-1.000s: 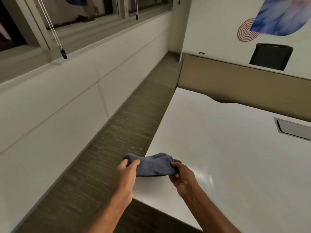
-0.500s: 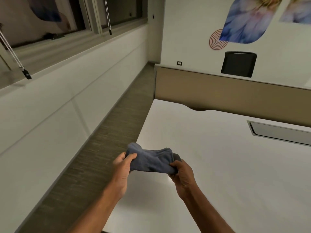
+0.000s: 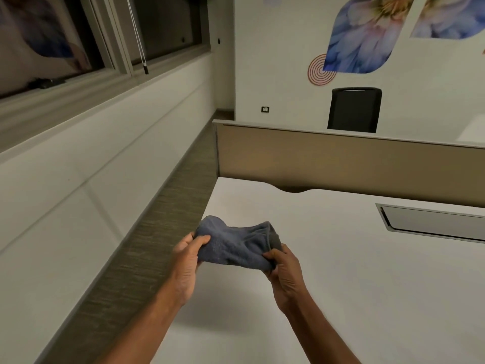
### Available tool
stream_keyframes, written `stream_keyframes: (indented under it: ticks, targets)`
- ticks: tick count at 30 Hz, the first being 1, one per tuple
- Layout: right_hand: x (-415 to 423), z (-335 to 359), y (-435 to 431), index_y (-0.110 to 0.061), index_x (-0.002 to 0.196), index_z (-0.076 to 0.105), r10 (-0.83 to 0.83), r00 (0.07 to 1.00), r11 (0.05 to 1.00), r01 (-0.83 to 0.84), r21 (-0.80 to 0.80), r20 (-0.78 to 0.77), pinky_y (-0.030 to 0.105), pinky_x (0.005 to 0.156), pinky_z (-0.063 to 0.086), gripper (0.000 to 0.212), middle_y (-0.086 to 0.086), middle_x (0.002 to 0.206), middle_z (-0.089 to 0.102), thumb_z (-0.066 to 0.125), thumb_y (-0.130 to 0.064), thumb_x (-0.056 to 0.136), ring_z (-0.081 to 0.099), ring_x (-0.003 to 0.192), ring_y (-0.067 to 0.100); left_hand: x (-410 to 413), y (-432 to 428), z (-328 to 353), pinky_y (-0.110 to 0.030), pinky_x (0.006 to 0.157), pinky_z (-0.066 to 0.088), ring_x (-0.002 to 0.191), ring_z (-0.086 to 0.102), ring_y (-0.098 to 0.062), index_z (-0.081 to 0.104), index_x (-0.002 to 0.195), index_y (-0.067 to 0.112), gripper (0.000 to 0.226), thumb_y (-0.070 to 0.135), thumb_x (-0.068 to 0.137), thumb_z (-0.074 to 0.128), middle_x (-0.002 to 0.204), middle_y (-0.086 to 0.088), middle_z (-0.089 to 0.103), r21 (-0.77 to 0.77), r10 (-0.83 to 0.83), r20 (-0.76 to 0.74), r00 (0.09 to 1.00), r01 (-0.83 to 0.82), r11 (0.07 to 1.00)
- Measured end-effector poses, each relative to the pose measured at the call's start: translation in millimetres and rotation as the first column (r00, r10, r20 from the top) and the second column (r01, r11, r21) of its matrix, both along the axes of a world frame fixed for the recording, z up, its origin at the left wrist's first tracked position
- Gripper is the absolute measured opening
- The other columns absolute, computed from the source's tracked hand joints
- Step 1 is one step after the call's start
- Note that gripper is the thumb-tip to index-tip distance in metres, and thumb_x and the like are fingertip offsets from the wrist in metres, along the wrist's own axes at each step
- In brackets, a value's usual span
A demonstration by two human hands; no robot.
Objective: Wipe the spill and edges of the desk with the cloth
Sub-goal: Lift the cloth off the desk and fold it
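A bunched blue-grey cloth hangs in the air just above the left edge of the white desk. My left hand pinches its left end and my right hand grips its right end, so the cloth is stretched between them. No spill shows on the desk top from here.
A tan divider panel stands along the desk's far edge. A grey cable tray lid is set into the desk at the right. A strip of floor runs between the desk and the white wall under the windows. A black chair stands behind the divider.
The cloth has come up off the desk's left edge and both hands now hold it in the air. My view has tilted up and to the right.
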State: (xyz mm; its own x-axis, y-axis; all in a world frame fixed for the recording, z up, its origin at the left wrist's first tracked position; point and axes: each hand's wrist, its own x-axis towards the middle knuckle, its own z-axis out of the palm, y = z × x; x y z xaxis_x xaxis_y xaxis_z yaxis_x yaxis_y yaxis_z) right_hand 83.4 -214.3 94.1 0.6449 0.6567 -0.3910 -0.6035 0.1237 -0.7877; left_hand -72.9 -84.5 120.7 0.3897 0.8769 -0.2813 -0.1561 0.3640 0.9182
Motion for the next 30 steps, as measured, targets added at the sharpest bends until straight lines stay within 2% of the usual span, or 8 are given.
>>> stream_keyframes:
  ticks: [6,11,15,20,27,30]
  targets:
    - [21,-3,43,-0.005,0.109,0.066,-0.07,0.998,0.997,0.069,0.035,0.007,0.036,0.074,0.061,0.03,0.011,0.101,0.077,0.054,0.009,0.086,0.072,0.097,0.033,36,52,-3,-0.028,0.076,0.057,0.089,0.074,-0.017,0.076,0.099,0.012,0.016,0.004,0.096,0.063,0.094,-0.004,0.081,0.007,-0.046,0.017,0.999,0.046,0.999]
    - [44,-11,87,-0.005,0.109,0.066,-0.125,0.992,0.992,0.124,0.035,0.024,0.037,0.076,0.062,0.029,0.014,0.106,0.075,0.054,0.009,0.087,0.072,0.099,0.034,66,105,-14,-0.027,0.075,0.056,0.087,0.071,-0.016,0.074,0.097,0.011,0.014,0.004,0.097,0.061,0.092,-0.004,0.08,0.017,-0.117,0.024,0.993,0.117,0.993]
    - [66,-17,126,-0.006,0.106,0.065,-0.147,0.988,0.989,0.146,0.031,0.05,0.037,0.077,0.062,0.027,0.016,0.107,0.074,0.053,0.009,0.087,0.071,0.099,0.033,93,146,-25,-0.031,0.077,0.051,0.089,0.065,-0.02,0.072,0.096,0.008,0.014,0.001,0.097,0.059,0.096,-0.011,0.073,0.02,-0.135,0.03,0.99,0.134,0.991]
    - [93,-28,171,-0.005,0.106,0.065,-0.152,0.987,0.988,0.151,0.016,0.055,0.041,0.084,0.061,0.029,0.017,0.109,0.073,0.052,0.009,0.085,0.069,0.102,0.035,118,191,-47,-0.029,0.074,0.05,0.081,0.063,-0.016,0.07,0.091,0.008,0.014,0.001,0.096,0.06,0.089,-0.009,0.071,0.027,-0.142,0.039,0.989,0.141,0.99]
    - [132,-44,218,-0.005,0.104,0.065,-0.152,0.986,0.988,0.149,0.04,0.075,0.035,0.073,0.06,0.031,0.015,0.104,0.073,0.051,0.012,0.083,0.069,0.094,0.028,149,236,-78,-0.019,0.067,0.056,0.075,0.07,-0.006,0.073,0.09,0.012,0.013,0.005,0.095,0.063,0.082,0.001,0.078,0.048,-0.144,0.048,0.988,0.142,0.989]
    - [145,-55,232,-0.006,0.104,0.065,-0.141,0.987,0.99,0.138,0.042,0.083,0.036,0.075,0.062,0.031,0.012,0.101,0.075,0.051,0.012,0.083,0.07,0.095,0.029,159,248,-90,-0.023,0.075,0.058,0.081,0.073,-0.009,0.074,0.095,0.011,0.012,0.005,0.096,0.063,0.088,-0.002,0.08,0.034,-0.144,0.045,0.989,0.142,0.989]
